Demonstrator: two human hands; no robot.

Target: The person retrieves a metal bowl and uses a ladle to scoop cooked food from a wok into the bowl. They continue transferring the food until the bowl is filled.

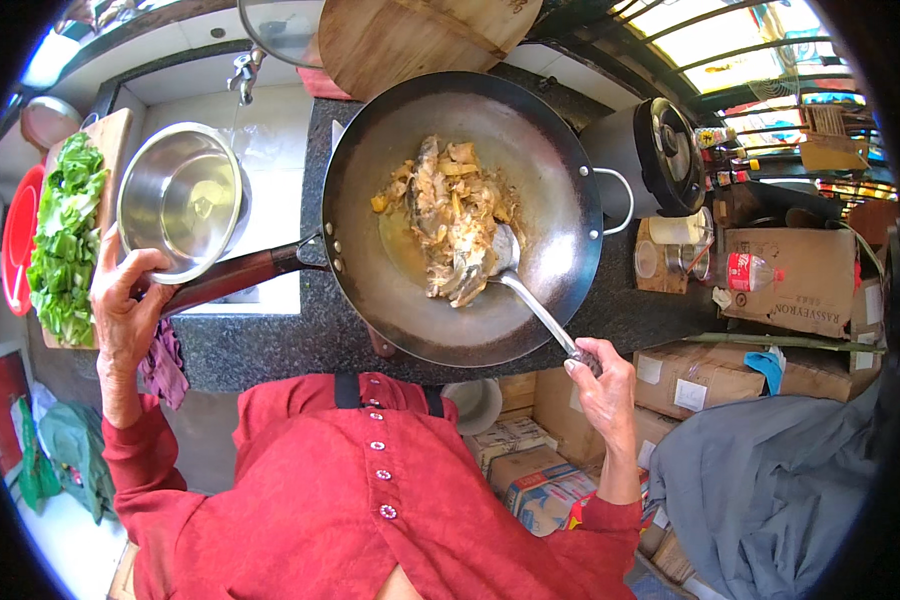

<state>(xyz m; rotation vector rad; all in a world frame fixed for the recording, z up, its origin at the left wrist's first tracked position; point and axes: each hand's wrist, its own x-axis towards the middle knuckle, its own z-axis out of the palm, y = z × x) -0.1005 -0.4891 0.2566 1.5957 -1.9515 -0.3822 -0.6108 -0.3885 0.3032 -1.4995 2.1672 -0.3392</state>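
My left hand (pixel 131 292) grips the near rim of a stainless steel bowl (pixel 214 202), which is tilted and shows only a bright reflection inside. Just beside my thumb lies the end of the wooden wok handle (pixel 232 279); whether I touch it cannot be told. With my right hand (pixel 604 386) I hold a metal spatula (pixel 536 307) by its handle. Its blade is partly under cooked fish pieces (pixel 450 217) in the large wok (pixel 547 187). Some yellowish liquid (pixel 405 251) pools at the left of the fish.
Chopped green leaves (pixel 67 240) rest on a wooden cutting board (pixel 116 157) at left. Behind the bowl are a sink (pixel 274 172) and faucet (pixel 245 75). A round wooden lid (pixel 420 45) stands behind the wok, a lidded pot (pixel 622 161) to its right. Cardboard boxes (pixel 795 281) fill the right side.
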